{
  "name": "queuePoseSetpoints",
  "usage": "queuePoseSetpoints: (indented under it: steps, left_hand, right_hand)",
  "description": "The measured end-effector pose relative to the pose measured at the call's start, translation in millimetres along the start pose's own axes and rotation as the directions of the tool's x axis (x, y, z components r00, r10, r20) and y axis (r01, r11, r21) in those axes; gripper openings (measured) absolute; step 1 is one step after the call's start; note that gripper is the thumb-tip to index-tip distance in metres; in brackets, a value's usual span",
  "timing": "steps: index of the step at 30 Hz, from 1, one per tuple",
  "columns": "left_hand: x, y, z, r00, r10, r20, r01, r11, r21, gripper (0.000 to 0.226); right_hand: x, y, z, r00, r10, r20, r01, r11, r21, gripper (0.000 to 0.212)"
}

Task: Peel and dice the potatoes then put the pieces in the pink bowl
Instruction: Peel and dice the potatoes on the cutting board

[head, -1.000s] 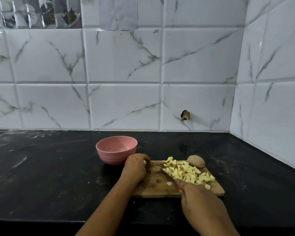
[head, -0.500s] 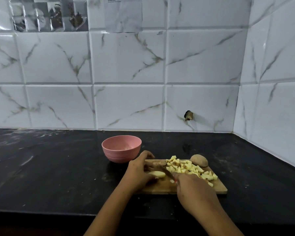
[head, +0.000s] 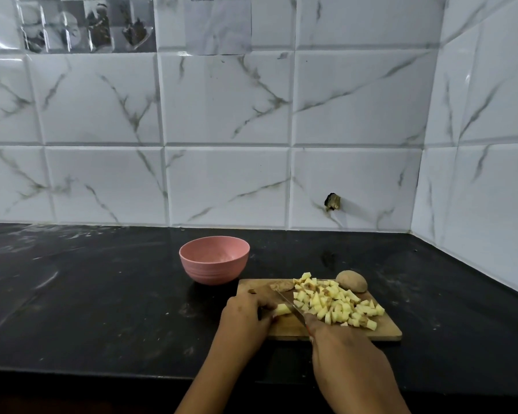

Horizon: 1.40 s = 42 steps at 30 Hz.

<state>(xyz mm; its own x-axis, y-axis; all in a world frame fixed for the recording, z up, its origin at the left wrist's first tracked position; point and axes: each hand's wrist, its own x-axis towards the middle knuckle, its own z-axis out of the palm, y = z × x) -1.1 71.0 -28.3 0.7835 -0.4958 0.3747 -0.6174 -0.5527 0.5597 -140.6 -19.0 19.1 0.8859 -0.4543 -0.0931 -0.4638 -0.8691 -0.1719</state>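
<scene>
A wooden cutting board [head: 284, 331] lies on the black counter. My left hand [head: 245, 316] holds a peeled potato piece [head: 282, 309] down on the board's left part. My right hand [head: 346, 352] grips a knife [head: 290, 304] whose blade rests against that piece. A heap of yellow diced potato [head: 335, 304] covers the middle and right of the board. A whole unpeeled potato [head: 351, 281] sits at the board's far right corner. A scrap of peel [head: 281, 284] lies at the far edge. The pink bowl [head: 214, 259] stands just beyond the board's left corner.
The black counter [head: 102, 294] runs left and right, ending at white marble tiled walls behind and on the right. A small dark fitting [head: 332, 201] sticks out of the back wall. The counter's front edge [head: 72, 373] is close to me.
My left hand has drawn a potato piece from the board's far left towards me and now pins it. The knife has come against it. The camera view has shifted slightly.
</scene>
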Motion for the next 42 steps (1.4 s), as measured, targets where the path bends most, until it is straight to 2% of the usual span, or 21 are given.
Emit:
queuePoseSetpoints:
  steps: [2,6,11,18,21,24,26,28,34,39,42]
  left_hand:
    - [-1.4,1.7,-0.6,0.999,0.031,-0.014,-0.031,0.999,0.017,0.021]
    - [-3.2,4.6,-0.7,0.995,0.09,-0.041,-0.084,0.989,0.119,0.024]
    - [-4.4,7.6,-0.9,0.991,0.12,-0.057,-0.107,0.976,0.187,0.026]
    - [-0.4,6.3,-1.8,0.998,0.064,-0.026,-0.061,0.992,0.113,0.026]
    - [4.6,8.3,-2.7,0.999,0.036,0.015,-0.038,0.995,0.092,0.029]
    - [2.7,5.3,-1.1,0.995,0.043,-0.093,-0.038,0.997,0.061,0.027]
    - [-1.5,2.7,-1.0,0.98,0.008,-0.197,0.003,0.998,0.057,0.019]
    - [-4.4,2.5,-2.3,0.974,-0.037,-0.223,0.05,0.997,0.052,0.006]
    - [-4.0,7.5,-4.3,0.993,-0.034,-0.11,0.048,0.99,0.13,0.022]
    - [-3.3,9.0,-6.4,0.997,-0.074,0.019,0.071,0.992,0.106,0.028]
    - [-3.1,9.6,-6.0,0.996,-0.093,0.016,0.089,0.986,0.141,0.03]
  right_hand:
    - [-2.1,-3.5,-0.4,1.0,-0.001,0.012,0.002,0.999,-0.038,0.07]
    - [-5.8,-8.2,9.1,0.995,-0.1,-0.028,0.097,0.992,-0.082,0.072]
    - [0.5,-13.8,19.7,0.991,-0.109,-0.081,0.1,0.989,-0.108,0.069]
    - [-7.7,15.1,9.7,0.979,-0.017,-0.205,0.031,0.997,0.066,0.056]
    - [-4.5,16.9,7.3,0.984,-0.013,-0.177,0.031,0.995,0.099,0.056]
    - [-2.1,9.6,7.3,0.996,-0.038,-0.086,0.048,0.992,0.121,0.057]
    - [-0.4,8.8,8.3,0.989,-0.075,-0.13,0.09,0.989,0.113,0.051]
    - [1.8,10.7,8.3,0.981,-0.1,-0.166,0.12,0.986,0.112,0.046]
    - [5.0,17.3,-0.3,0.991,-0.104,-0.085,0.117,0.978,0.172,0.048]
    - [-0.3,22.1,1.3,0.979,-0.121,-0.162,0.153,0.966,0.206,0.044]
    - [1.2,11.1,5.4,0.982,-0.096,-0.163,0.127,0.974,0.188,0.046]
